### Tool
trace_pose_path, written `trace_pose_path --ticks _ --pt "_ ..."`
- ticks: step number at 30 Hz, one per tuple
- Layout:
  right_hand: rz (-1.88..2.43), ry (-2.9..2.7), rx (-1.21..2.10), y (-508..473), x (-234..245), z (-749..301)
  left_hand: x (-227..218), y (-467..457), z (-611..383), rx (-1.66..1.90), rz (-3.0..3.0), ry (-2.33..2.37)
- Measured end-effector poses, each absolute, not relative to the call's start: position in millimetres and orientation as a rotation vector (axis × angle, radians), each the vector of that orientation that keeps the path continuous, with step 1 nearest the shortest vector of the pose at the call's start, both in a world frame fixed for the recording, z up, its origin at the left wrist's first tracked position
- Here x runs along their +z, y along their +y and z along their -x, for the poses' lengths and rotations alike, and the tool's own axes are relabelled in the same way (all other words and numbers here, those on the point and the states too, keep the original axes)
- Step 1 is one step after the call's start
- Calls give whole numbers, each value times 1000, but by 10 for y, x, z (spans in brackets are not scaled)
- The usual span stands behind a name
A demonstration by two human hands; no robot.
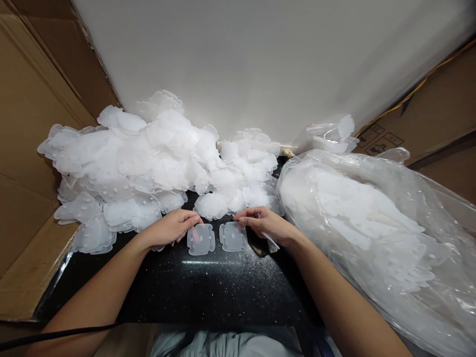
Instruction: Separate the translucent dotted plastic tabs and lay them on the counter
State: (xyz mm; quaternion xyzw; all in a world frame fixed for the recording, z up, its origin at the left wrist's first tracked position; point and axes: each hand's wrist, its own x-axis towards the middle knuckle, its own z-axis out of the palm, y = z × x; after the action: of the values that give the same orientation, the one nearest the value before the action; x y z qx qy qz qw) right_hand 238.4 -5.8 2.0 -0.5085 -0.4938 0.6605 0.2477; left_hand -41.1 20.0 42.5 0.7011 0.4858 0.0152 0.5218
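On the right cardboard box (439,106), dark printed symbols (383,141) sit in outlined panels; they are tilted, partly covered by the bags in front, and any lettering among them is too small to read. A yellow cord (418,89) runs along that box's upper edge.

Two flat translucent pieces lie side by side with a narrow gap between them, just above or on the black speckled worktop (208,292); which of the two, I cannot tell. The left hand (174,224) has a narrow grip, thumb and fingers closed on the upper left part of the left piece (201,240). The right hand (265,223) likewise pinches the upper right corner of the right piece (232,237). Pale edges of more pieces show below both palms, mostly hidden, so their number is unclear. Under the right hand is a dark object (258,246) with a brownish rim, too covered to identify.

Behind the left hand rises a large pile (126,153) of similar pieces, overlapping so that most outlines are lost. A smaller heap (241,171) lies beyond both hands. At right, a clear plastic bag (357,218) holds more, blurred by creases and glare and cut off by the frame. The left cardboard box (29,148) is also cut off.
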Motion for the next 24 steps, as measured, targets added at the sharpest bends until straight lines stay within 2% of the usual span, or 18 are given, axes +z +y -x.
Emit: trace_pose_path --ticks 21,24 --pt "1401 -1382 1820 -92 55 -2347 412 183 402 66 -1664 1174" --pt "1369 -1383 1736 -122 133 -2352 457 165 383 116 -1713 1205"
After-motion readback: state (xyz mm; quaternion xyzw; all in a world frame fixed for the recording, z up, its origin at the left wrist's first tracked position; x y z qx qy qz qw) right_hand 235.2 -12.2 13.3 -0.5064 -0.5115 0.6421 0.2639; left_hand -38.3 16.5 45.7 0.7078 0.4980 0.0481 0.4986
